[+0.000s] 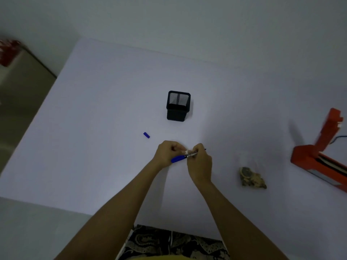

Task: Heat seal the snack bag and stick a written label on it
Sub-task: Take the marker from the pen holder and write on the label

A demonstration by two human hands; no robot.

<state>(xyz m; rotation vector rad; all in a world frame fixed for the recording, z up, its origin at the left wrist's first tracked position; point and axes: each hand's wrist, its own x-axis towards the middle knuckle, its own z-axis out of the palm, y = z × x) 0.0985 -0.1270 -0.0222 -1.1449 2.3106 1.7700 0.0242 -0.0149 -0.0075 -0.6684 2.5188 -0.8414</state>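
Patterned dark cloth (pixel 169 243) at the near edge, below the table (pixel 93 128).

Both forearms reach in over the table's middle. Left hand (pixel 167 153) and right hand (pixel 200 162) meet, knuckles almost touching. Right grip is closed around a marker (pixel 181 158): blue butt end sticks out left under the left hand, black printed barrel runs through the fingers, tip end pokes out right. Between the two hands a small white scrap, looks like the label (pixel 186 152), pinched by the left fingertips; too small to tell if the right also pinches it. Left grip curled tight.

Bag (pixel 251 178) lies right of the hands, well apart, flat on the table: clear crinkled plastic, lumpy brown snack inside. Nothing between it and the hands.

Sealer (pixel 319 158) at the far right edge: red-orange metal body, arm raised and tilted, dark strip along the base. A thin cable leaves behind it.

Blue cap (pixel 146 135) lies alone left of and beyond the hands, short cylinder.

Farther back, centre: black mesh pen holder (pixel 178 106), square, upright; nothing visible inside.

Table is plain white, matte. Pale wall behind, dim light. Far left, off the table: beige cabinet (pixel 24 81) with something red on top, blurred.
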